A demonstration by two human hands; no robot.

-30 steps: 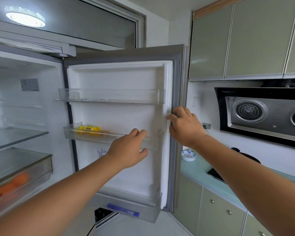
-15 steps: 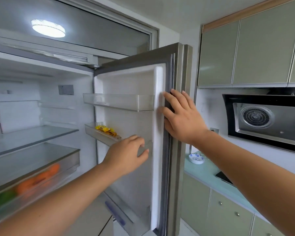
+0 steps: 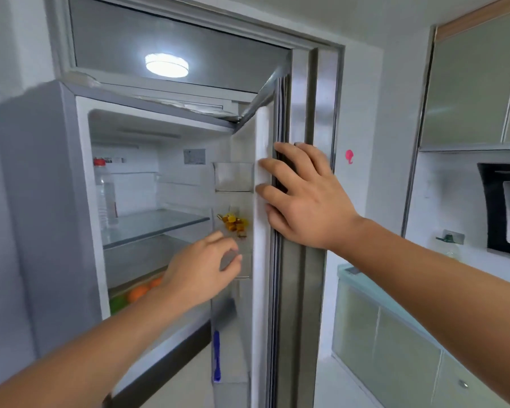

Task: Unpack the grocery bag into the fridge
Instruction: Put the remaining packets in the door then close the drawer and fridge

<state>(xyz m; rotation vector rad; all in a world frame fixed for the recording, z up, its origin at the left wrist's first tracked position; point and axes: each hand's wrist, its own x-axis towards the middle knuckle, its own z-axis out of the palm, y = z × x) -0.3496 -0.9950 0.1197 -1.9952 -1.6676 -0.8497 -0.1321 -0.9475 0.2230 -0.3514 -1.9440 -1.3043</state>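
The fridge door (image 3: 295, 290) stands edge-on to me, swung partway toward the fridge body (image 3: 42, 216). My right hand (image 3: 304, 198) lies flat on the door's outer edge, fingers spread over the seal. My left hand (image 3: 202, 273) hovers blurred in front of the lower door bin, fingers loosely curled, holding nothing. Yellow packets (image 3: 234, 225) sit in the middle door bin. Inside, a clear bottle with a red cap (image 3: 105, 195) stands on the glass shelf (image 3: 153, 226). Oranges (image 3: 139, 293) and something green lie in the crisper drawer. No grocery bag is in view.
A pink hook (image 3: 349, 156) sticks to the white wall right of the fridge. Green-fronted cabinets (image 3: 471, 92) hang at upper right, a range hood (image 3: 504, 207) below them, and a pale countertop (image 3: 365, 281) with cabinets under it at lower right.
The door has swung from wide open toward the fridge body, now seen edge-on. My right hand stayed on its edge and flattened out. My left hand stayed near the lower door bin.
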